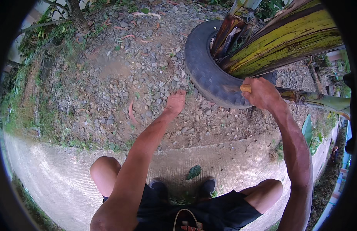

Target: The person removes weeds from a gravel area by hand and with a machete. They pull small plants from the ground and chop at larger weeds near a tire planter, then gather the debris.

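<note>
My right hand (262, 93) is wrapped around a wooden handle (246, 88), whose end sticks out to the left of my fist. The rest of that tool is hidden, so its kind does not show. It is held over the near rim of a black rubber tire (200, 65) lying flat around a banana plant's trunk (282, 43). Low over the gravel (155, 86), left of the tire, is my left hand (176, 101). Its fingers are curled down beside a small green weed tuft (191, 90); whether they hold anything cannot be seen.
A second banana stem (325, 99) leans out at the right. Ribbed concrete pavement (66, 173) borders the gravel, with my shoes (159, 187) and a green leaf (193, 172) on it. A small tree trunk (77, 17) stands at the upper left.
</note>
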Motion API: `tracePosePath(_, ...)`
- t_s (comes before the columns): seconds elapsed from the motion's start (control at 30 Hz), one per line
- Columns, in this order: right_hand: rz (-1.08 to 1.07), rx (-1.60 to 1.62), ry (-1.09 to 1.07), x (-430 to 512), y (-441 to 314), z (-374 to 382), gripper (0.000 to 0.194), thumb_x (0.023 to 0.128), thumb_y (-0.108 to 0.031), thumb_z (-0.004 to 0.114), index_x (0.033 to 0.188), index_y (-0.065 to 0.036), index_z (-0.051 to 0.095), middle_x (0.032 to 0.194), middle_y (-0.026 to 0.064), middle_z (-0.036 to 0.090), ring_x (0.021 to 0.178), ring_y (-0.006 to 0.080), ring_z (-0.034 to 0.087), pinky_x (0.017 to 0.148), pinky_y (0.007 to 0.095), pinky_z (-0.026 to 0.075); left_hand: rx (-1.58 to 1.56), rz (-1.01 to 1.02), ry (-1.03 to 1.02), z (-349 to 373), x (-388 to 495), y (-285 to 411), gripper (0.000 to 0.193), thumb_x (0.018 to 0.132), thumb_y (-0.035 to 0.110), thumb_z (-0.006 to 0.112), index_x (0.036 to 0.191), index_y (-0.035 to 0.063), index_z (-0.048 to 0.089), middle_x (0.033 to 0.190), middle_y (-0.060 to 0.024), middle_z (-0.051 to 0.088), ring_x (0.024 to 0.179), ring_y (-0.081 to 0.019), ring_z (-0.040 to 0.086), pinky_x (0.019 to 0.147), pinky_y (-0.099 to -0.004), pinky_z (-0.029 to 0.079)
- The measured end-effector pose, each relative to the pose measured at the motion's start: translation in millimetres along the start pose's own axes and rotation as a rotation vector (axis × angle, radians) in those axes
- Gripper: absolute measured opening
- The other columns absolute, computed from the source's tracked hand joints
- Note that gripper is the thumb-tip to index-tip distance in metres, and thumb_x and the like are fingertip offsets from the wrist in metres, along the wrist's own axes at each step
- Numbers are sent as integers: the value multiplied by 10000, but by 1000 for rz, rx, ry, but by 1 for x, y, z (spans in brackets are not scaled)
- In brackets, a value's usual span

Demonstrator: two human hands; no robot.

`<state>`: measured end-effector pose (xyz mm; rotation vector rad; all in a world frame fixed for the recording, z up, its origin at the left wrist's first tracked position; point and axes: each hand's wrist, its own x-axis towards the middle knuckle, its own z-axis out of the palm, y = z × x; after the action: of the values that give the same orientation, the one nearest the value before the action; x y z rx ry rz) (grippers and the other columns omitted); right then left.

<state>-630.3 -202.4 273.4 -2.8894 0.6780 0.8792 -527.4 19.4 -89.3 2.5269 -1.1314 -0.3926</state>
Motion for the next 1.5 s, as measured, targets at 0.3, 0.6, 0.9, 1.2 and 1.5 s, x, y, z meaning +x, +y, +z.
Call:
tracePosePath(0.3, 44, -14, -41, 3, -13, -10, 357, 931, -272, 720, 1231, -81, 678, 1139, 211, 722, 1119, 380, 687, 993, 487, 535, -385, 41, 40, -11, -27, 20, 348, 905, 155, 619, 1203, -15, 559, 1081, -281, 641, 934, -460, 676, 825, -533, 566)
tracePosePath(0.6, 43, -83, -30, 9, -28, -13, 369, 923, -255, 728, 1250, -90, 684, 1119, 201, 735, 1097, 385, 695, 990, 484, 536, 250, -193, 54, -21, 36, -66, 256, 998, 151, 524, 1223, 43, 580, 1159, -157, 621, 1067, -345, 682, 836, -474, 588)
tracePosePath(0.9, 9, -99, -19, 6, -30, -12, 366, 949, -248, 697, 1269, -72, 671, 1129, 197, 737, 1072, 381, 710, 966, 477, 566, 471, 41, -246, -25, 61, -91, 386, 980, 251, 569, 1309, 55, 616, 1219, -140, 724, 1094, -311, 705, 852, -454, 561)
tracePosePath(1.2, 34, -80, -29, 6, -22, -10, 365, 951, -253, 701, 1257, -56, 671, 1098, 199, 742, 1045, 371, 725, 952, 483, 575, 209, 110, -208, -64, 51, -72, 390, 1011, 250, 531, 1316, 8, 546, 1061, -200, 726, 916, -391, 728, 768, -512, 588)
tracePosePath(1.5, 34, -98, -14, 12, -31, -8, 333, 938, -238, 719, 1221, -70, 673, 1053, 205, 752, 1029, 384, 725, 969, 482, 554, 634, -45, -131, -54, 113, -113, 389, 1026, 177, 496, 1377, 15, 541, 1253, -141, 680, 1069, -272, 711, 848, -388, 568)
